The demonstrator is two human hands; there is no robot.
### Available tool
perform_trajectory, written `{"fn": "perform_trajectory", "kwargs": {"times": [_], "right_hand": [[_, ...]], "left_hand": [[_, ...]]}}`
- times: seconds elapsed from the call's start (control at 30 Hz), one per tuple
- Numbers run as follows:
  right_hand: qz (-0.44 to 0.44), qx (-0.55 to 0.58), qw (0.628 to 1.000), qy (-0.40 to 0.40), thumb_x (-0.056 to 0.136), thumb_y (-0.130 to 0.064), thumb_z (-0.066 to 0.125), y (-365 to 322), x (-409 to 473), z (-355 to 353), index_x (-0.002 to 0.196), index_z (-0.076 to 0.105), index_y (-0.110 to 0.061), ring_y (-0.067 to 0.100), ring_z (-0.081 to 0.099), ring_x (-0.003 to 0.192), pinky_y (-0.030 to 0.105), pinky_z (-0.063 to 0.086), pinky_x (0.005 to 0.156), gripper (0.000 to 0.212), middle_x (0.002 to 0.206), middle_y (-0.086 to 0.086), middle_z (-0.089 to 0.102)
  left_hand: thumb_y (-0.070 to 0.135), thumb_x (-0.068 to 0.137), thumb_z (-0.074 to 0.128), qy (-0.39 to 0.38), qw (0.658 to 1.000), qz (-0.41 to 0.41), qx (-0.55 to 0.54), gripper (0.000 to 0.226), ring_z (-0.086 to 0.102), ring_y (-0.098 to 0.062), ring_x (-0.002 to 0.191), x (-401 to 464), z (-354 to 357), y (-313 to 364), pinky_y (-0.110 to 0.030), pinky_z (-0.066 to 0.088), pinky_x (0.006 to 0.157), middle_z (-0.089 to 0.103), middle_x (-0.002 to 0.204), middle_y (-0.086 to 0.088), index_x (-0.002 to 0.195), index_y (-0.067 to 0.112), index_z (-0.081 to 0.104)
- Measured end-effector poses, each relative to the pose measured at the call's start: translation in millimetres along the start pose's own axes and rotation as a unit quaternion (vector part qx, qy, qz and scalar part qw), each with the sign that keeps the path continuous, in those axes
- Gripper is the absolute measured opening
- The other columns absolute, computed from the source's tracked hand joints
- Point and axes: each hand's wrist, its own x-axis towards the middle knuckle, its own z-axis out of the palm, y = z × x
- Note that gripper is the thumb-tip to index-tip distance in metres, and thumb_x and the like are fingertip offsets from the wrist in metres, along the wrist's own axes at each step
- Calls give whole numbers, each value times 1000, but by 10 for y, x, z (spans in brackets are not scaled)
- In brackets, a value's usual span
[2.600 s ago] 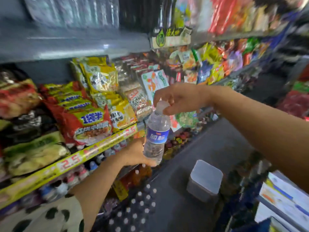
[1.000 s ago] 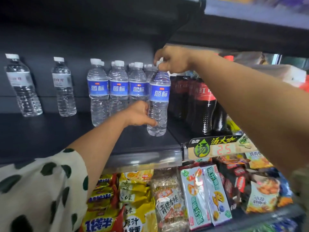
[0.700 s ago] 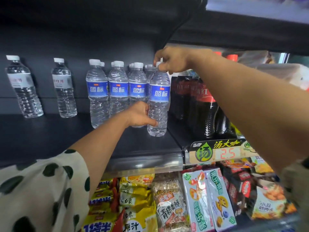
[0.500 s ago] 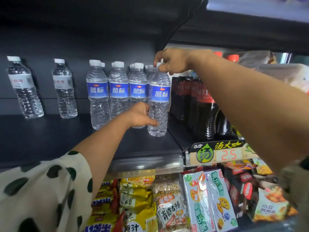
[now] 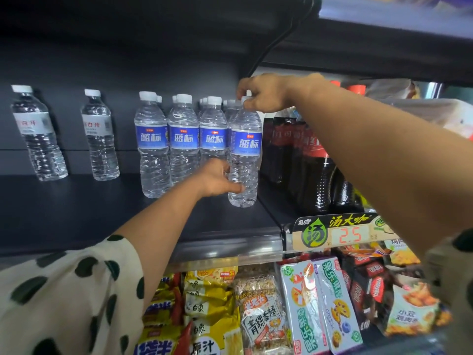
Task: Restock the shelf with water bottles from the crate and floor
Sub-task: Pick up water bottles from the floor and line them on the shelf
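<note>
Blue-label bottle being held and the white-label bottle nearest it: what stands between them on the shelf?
In the head view, three front blue-label bottles, with more behind, stand between the held bottle and white-label bottle; then bare shelf.

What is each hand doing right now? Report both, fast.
Left hand: holds the lower body of the blue-label water bottle standing on the shelf.
Right hand: pinches the same bottle's cap.

Dark shop shelving (image 5: 76,213) with a matte back panel (image 5: 115,62), a black cable (image 5: 276,39) hanging above, dimly lit from overhead.
</note>
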Motion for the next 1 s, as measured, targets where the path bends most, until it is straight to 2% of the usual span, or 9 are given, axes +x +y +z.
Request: {"fn": "perform_trajectory", "kwargs": {"times": [0.07, 0.17, 0.27, 0.43, 0.5, 0.6, 0.77, 0.9, 1.0], "right_hand": [[7, -8, 1000, 19, 94, -33, 50, 0, -17, -39, 128, 50, -15, 29, 52, 111, 30, 36, 83, 39, 124, 11, 57], [26, -29, 998, 49, 91, -35, 51, -44, -153, -105, 128, 46, -14, 32, 54, 109, 34, 41, 86, 44, 119, 13, 60], [56, -63, 995, 54, 90, -40, 52, -146, -445, -116, 132, 41, -10, 37, 54, 109, 43, 45, 92, 52, 119, 17, 58], [71, -77, 994, 31, 89, -31, 57, -547, -1214, 60, 131, 41, -5, 36, 52, 113, 37, 41, 91, 52, 126, 20, 51], [87, -84, 993, -6, 89, -31, 60, -751, -1574, 180, 134, 39, -4, 35, 49, 119, 36, 39, 95, 57, 130, 20, 47], [134, -77, 987, -48, 87, -34, 62, -1079, -2114, 372, 136, 37, -4, 34, 47, 121, 38, 39, 95, 63, 133, 18, 44], [195, -72, 973, -102, 83, -42, 64, -1623, -2956, 807, 132, 39, -5, 33, 46, 121, 39, 40, 97, 67, 131, 16, 45], [228, -68, 959, -156, 84, -45, 62, -2017, -3615, 1271, 139, 32, -6, 33, 44, 123, 40, 40, 97, 74, 136, 16, 41], [254, -52, 948, -187, 83, -45, 61, -2226, -4054, 1695, 134, 35, -6, 33, 44, 122, 42, 41, 96, 69, 132, 14, 43]], "left_hand": [[39, 69, 84, 1, 1000, -2, -2, 81, 60, -23, 111, -45, -40, 7, -38, 48, 100, 61, 124, -7, 135, 6, 50], [37, 67, 86, 21, 1000, 5, 6, 78, 60, -24, 109, -169, -140, 70, -39, 49, 98, 61, 121, -6, 131, 6, 52], [30, 70, 84, 43, 998, 33, 32, 48, 59, -23, 101, -367, -245, 183, -40, 50, 94, 59, 107, -5, 107, 15, 57], [28, 71, 82, 59, 992, 91, 58, 53, 61, -29, 104, -816, -313, 300, -41, 50, 92, 64, 112, -12, 114, 7, 60], [27, 70, 83, 35, 990, 115, 70, 48, 62, -30, 102, -1083, -276, 316, -43, 50, 91, 65, 109, -16, 106, 6, 61], [26, 71, 82, -13, 983, 153, 103, 54, 61, -30, 104, -1550, -148, 275, -42, 51, 90, 64, 114, -16, 114, 2, 60], [36, 62, 78, -123, 963, 197, 135, 47, 64, -29, 97, -2394, 220, 61, -40, 54, 82, 67, 105, -7, 102, 17, 63], [28, 74, 78, -179, 938, 195, 224, 53, 59, -31, 110, -2868, 721, -244, -32, 51, 82, 59, 121, -9, 119, 14, 56], [27, 77, 75, -218, 918, 184, 276, 53, 57, -29, 113, -3122, 1140, -491, -34, 49, 83, 57, 123, -7, 123, 16, 51]]}}
